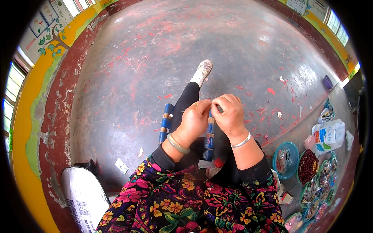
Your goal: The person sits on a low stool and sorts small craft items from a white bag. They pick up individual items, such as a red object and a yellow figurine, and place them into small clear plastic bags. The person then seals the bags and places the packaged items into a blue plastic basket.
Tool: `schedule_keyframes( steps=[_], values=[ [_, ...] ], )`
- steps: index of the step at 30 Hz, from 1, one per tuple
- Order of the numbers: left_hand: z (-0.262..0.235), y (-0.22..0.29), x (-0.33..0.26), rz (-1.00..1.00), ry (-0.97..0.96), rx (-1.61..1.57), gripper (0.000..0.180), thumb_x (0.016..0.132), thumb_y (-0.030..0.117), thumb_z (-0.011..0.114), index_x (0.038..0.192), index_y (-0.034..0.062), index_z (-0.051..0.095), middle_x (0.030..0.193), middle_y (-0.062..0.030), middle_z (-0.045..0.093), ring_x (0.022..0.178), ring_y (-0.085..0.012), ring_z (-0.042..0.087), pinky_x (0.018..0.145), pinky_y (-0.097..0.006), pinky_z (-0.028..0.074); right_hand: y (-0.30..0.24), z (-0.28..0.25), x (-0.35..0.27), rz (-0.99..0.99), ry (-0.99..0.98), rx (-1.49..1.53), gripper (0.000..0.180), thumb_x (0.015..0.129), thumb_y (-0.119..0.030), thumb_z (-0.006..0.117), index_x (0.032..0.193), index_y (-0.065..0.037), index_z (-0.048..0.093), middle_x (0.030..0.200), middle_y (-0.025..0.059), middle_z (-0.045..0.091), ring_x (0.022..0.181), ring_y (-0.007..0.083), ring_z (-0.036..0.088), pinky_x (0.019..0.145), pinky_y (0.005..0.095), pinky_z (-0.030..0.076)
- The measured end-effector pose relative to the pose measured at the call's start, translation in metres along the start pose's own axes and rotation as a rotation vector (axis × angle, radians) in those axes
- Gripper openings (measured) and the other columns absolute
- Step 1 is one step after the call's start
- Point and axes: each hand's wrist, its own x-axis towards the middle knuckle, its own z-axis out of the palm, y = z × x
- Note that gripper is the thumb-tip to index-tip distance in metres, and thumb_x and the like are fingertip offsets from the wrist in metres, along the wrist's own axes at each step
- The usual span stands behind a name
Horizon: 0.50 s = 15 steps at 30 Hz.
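Both hands meet in front of my lap, over the outstretched leg. My left hand (195,121) is closed in a pinch, its fingertips pointing toward the other hand. My right hand (230,115) also pinches, thumb and forefinger curled together and almost touching the left fingertips. Whatever lies between the fingers is too small to make out. A bangle (178,144) circles the left wrist and a thinner silver one (241,140) the right. Below the hands are two blue tubes with brown bands, one on the left (166,123) and one on the right (209,139).
At the right stand a blue basin (285,160) with small items, a bowl of dark red beads (308,167), several trays of small parts and a white plastic bag (329,136). A white sack (83,198) sits at lower left. Red scraps (271,91) litter the grey floor.
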Motion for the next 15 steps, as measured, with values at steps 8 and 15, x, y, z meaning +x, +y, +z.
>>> schedule_keyframes(
  steps=[8,15],
  values=[
    [0.005,-0.010,-0.003,-0.171,-0.024,-0.160,0.015,0.086,0.005,0.059,0.099,-0.0011,0.065,0.087,-0.0115,0.066,0.078,-0.0154,0.063,0.069,-0.026,0.050,0.004,-0.002,0.000,0.271,-0.050,0.277,0.010,0.066,-0.002,0.065,0.070,-0.007,0.058,0.069,0.0041,0.060,0.067,0.0250,0.058,0.060,0.0336,0.046],
    [-0.001,-0.010,-0.004,-0.553,-0.148,-0.600,0.020,0.092,0.008,0.052,0.102,-0.0040,0.063,0.094,-0.0075,0.065,0.086,-0.0128,0.061,0.078,-0.024,0.050,0.013,-0.003,0.000,0.489,-0.145,0.539,0.004,0.073,-0.001,0.064,0.076,-0.003,0.062,0.070,0.0039,0.062,0.066,0.0122,0.059,0.060,0.0250,0.046]
  ],
)
